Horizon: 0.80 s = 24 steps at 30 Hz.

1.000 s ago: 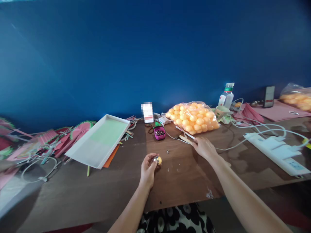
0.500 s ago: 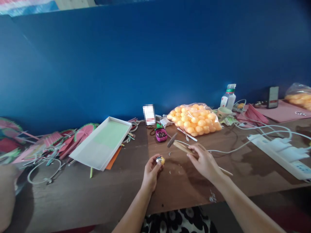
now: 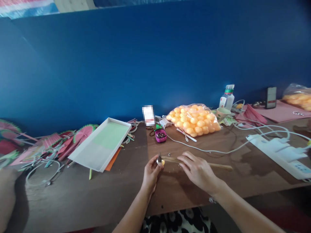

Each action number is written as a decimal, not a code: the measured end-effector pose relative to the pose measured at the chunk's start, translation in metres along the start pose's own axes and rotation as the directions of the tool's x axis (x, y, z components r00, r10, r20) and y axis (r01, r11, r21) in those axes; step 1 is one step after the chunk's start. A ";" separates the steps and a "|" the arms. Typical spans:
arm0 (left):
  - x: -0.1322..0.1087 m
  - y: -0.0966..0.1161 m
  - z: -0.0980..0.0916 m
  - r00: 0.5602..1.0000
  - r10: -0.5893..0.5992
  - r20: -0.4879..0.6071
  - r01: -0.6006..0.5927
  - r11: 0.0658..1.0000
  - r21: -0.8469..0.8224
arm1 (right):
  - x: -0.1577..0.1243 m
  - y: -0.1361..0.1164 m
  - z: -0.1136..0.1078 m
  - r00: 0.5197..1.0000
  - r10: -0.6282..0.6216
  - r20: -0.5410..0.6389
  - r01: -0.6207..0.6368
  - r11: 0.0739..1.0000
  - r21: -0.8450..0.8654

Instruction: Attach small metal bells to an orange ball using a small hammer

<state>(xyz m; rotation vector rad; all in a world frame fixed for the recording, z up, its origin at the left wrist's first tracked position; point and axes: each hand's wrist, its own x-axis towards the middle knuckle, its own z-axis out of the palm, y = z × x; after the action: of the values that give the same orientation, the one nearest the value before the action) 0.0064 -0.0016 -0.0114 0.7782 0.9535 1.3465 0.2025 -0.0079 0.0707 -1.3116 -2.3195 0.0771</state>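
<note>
My left hand (image 3: 152, 171) pinches a small yellow ball (image 3: 163, 162) whose upper side looks silvery. Wrapped round the wooden handle of a hammer (image 3: 220, 166) is my right hand (image 3: 195, 168). The dark hammer head lies at the top of the ball, and it seems to touch it. My fingers and the hammer head hide much of the ball. Beyond my hands stands a small magenta container (image 3: 160, 136) of little shiny pieces. One tiny silver piece (image 3: 169, 154) lies on the table near the hammer.
A clear bag of orange balls (image 3: 194, 121) sits at the back. To the left is a white tray (image 3: 97, 160) beside paper fans (image 3: 84, 132). A white power strip (image 3: 274, 158) with cables lies right. Another person's arm (image 3: 7, 191) shows at the far left edge.
My right hand has lowered the hammer and moved it left, bringing its head from above the table down onto the ball. My left hand still holds the ball in about the same place.
</note>
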 end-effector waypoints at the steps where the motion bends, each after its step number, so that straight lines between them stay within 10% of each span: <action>1: 0.000 0.000 0.000 1.000 0.003 -0.010 -0.002 1.000 0.010 | 0.002 -0.001 -0.002 1.000 -0.010 -0.006 0.010 1.000 -0.010; 24: 0.003 -0.002 -0.001 1.000 0.022 -0.012 -0.022 1.000 0.010 | 0.003 0.005 0.001 0.998 0.027 -0.049 -0.025 0.999 0.040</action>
<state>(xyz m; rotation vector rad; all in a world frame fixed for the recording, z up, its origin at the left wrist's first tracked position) 0.0062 0.0012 -0.0138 0.7906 0.9648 1.3677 0.2048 -0.0028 0.0698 -1.3095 -2.2490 0.0971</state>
